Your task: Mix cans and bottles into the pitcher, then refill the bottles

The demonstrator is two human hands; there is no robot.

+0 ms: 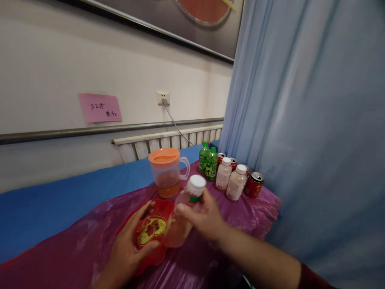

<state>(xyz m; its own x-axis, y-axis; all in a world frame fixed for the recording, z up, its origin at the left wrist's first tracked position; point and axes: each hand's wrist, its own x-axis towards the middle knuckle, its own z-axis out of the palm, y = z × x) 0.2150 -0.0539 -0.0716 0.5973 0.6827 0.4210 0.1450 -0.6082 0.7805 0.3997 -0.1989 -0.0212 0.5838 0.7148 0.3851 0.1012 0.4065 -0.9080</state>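
My right hand is wrapped round a clear plastic bottle with a white cap, tilted, its top leaning to the right. Amber-looking liquid shows inside it. Just left of the bottle lies a red scalloped tray with a yellow and gold printed pattern. My left hand rests at the tray's left side, thumb and fingers spread apart, with nothing held in them. Behind the tray stands a clear pitcher with an orange lid and some amber liquid at its bottom.
Two green bottles, two white-capped jars and several red cans stand at the right on purple plastic sheeting. A blue surface lies behind. A blue curtain hangs at the right.
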